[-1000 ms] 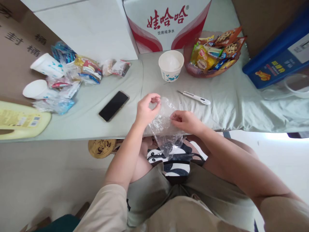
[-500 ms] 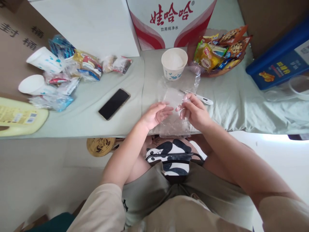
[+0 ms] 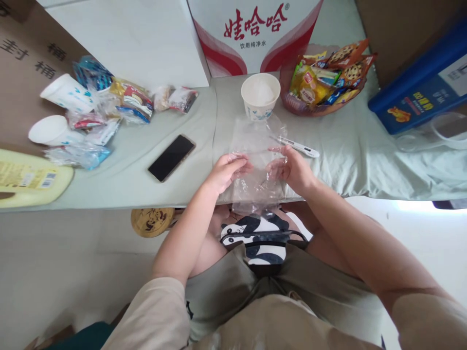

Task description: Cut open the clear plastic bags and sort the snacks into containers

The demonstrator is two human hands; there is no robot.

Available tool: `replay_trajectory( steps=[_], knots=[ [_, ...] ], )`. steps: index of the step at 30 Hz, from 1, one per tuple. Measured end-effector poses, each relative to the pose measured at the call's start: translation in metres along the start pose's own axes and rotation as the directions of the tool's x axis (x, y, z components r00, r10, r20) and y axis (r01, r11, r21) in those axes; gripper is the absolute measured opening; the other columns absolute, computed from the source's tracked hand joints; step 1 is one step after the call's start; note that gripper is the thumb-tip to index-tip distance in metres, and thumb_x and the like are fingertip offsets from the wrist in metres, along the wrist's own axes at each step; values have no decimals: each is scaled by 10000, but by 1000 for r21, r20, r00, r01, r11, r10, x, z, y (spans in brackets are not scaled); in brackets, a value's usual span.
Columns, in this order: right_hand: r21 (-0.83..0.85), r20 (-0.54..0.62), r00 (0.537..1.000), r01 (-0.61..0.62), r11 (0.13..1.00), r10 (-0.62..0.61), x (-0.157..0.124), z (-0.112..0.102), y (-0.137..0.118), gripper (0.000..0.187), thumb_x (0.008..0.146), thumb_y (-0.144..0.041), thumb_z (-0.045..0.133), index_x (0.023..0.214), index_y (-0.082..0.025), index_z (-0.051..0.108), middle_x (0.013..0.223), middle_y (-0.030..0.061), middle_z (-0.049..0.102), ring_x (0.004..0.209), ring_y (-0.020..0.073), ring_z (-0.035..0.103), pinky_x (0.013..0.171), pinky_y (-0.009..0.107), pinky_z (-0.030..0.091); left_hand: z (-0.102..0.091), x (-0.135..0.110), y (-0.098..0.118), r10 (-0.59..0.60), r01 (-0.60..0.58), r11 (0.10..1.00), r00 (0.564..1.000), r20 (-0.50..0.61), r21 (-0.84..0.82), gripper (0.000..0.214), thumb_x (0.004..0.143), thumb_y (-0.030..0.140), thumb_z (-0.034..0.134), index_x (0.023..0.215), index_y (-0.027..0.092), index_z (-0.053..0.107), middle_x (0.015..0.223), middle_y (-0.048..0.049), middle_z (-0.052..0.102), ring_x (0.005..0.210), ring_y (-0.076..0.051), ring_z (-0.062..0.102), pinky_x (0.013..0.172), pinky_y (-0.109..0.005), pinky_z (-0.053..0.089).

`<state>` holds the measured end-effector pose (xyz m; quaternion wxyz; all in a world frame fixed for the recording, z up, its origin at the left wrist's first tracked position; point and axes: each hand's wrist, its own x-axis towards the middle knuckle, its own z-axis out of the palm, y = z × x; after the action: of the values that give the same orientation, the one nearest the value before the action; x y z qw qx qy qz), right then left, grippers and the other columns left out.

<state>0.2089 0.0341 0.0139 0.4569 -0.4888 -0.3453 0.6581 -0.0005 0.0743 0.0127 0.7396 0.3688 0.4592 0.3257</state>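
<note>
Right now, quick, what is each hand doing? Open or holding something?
Left hand: closed, pinching the left side of the clear plastic bag.
Right hand: closed, pinching the bag's right side.

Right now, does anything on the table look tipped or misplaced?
The yellow jug lies on its side at the table edge; a paper cup among loose wrappers looks tipped too, possibly lens distortion.

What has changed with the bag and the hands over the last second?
The clear plastic bag, crumpled and hanging over the edge of the table a second ago, has been lifted and spread flat between the left hand and right hand, both pinching its sides. The phone, thermometer, paper bowl and snack basket stayed put.
</note>
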Motion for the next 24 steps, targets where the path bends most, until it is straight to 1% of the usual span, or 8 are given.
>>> replay_trajectory(
  steps=[2,4,8,11,15,17,20,24],
  knots=[
    [-28,27,996,-85,996,85,-1,1,0,510,784,-672,708,1043,-236,652,702,17,708,551,163,646,541,303,502,1,1,0,-11,14,996,999,-36,88,314,773,248,784,1041,160,645,755,-17,752,700,-143,738,643,-216,553],
    [-89,40,991,-121,989,125,-2,3,-1,395,759,-516,790,985,-214,671,678,12,698,538,140,624,535,283,487,2,0,1,-9,14,988,999,-34,154,374,807,253,754,1152,172,633,754,-11,756,678,-147,738,639,-229,558],
    [-111,2,994,-105,988,105,-3,4,-1,276,774,-334,766,980,-202,639,631,-18,655,511,107,575,540,263,474,-3,0,-1,59,-53,973,998,-21,223,389,812,292,748,1160,164,630,763,-26,763,686,-158,748,646,-240,572],
    [-112,-94,996,-15,994,4,1,1,2,433,802,-324,735,1184,-227,556,678,-30,663,538,124,594,566,280,499,-10,2,-4,200,-182,956,978,-56,230,438,785,309,776,1166,165,614,838,-49,780,742,-162,759,692,-247,589],
    [-251,-188,956,177,952,-227,4,-5,8,693,852,-344,694,1455,-302,355,788,-20,677,628,173,647,629,341,546,-16,3,-8,376,-336,893,923,-85,299,682,791,285,780,1400,241,476,937,-55,782,714,-154,749,710,-279,601],
    [-366,-119,925,297,882,-361,4,-8,10,657,887,-359,645,1484,-320,373,852,4,677,700,190,667,683,372,563,-19,2,-10,456,-406,838,888,-59,365,727,800,253,765,1450,280,440,1001,-56,775,711,-140,741,720,-281,600],
    [-534,62,881,426,730,-469,4,-12,13,564,874,-334,623,1424,-277,510,899,25,669,788,195,663,758,381,565,-24,2,-11,540,-477,715,841,29,512,588,793,202,739,1352,240,563,995,-50,757,765,-135,731,741,-266,593],
    [-781,138,845,414,468,-517,8,-17,17,291,842,-263,614,1111,-216,714,766,20,606,723,189,606,737,377,532,-30,1,-11,624,-500,486,773,116,717,280,803,144,678,1077,190,713,868,-18,703,778,-124,681,768,-265,575]
  ],
)
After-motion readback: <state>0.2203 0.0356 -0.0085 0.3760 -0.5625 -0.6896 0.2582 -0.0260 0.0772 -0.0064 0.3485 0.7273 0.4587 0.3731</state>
